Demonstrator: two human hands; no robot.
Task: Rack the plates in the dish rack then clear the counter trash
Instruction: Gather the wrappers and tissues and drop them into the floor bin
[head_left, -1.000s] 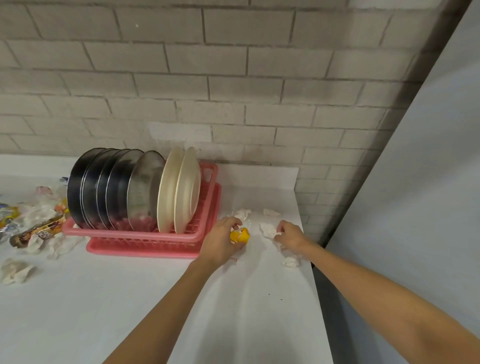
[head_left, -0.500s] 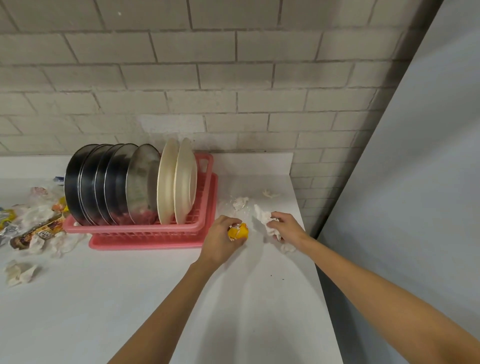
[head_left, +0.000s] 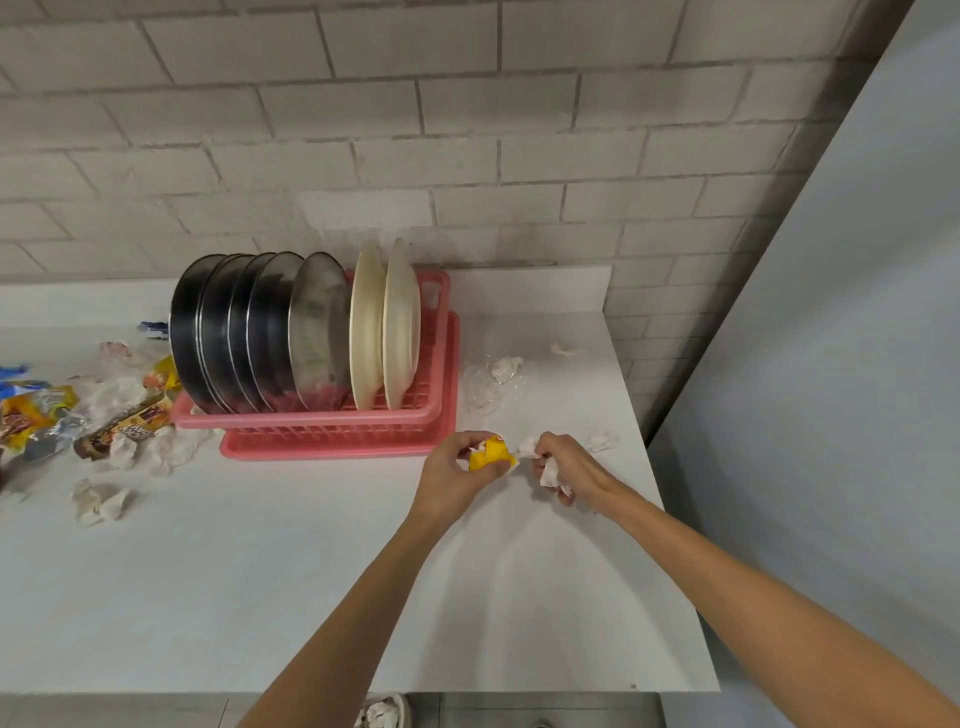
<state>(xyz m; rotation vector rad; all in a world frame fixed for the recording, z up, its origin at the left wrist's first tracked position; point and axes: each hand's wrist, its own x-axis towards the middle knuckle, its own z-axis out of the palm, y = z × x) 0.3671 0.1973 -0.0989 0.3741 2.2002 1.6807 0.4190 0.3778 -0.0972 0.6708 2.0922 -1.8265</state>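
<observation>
- My left hand (head_left: 452, 478) is curled round a crumpled yellow wrapper (head_left: 491, 454), thumb and fingers pinching it just above the counter (head_left: 260, 571).
- My right hand (head_left: 571, 470) is closed on a wad of white tissue (head_left: 549, 473); bits of it stick out between the fingers.
- The two hands sit close together, just near and right of the rack (head_left: 332, 431), almost touching at the wrapper.
- The pink rack stands at the far side of the counter against the brick wall (head_left: 467, 130), and it holds all the plates on edge.
- From left to right: black plates (head_left: 228, 332), one steel plate (head_left: 319, 332), then two cream plates (head_left: 400, 322) at the right end.
- Trash right of the rack: a torn tissue patch (head_left: 491, 379) just beside it, a small scrap (head_left: 563, 349) farther back, and another scrap (head_left: 602, 440) just right of my right hand.
- Trash left of the rack: bright snack wrappers (head_left: 31, 415) at the left edge, a brown bar wrapper (head_left: 124, 426) touching the rack's near left corner, and white tissue scattered among them.
- One tissue ball (head_left: 98, 501) lies alone, nearer to me on the left.
</observation>
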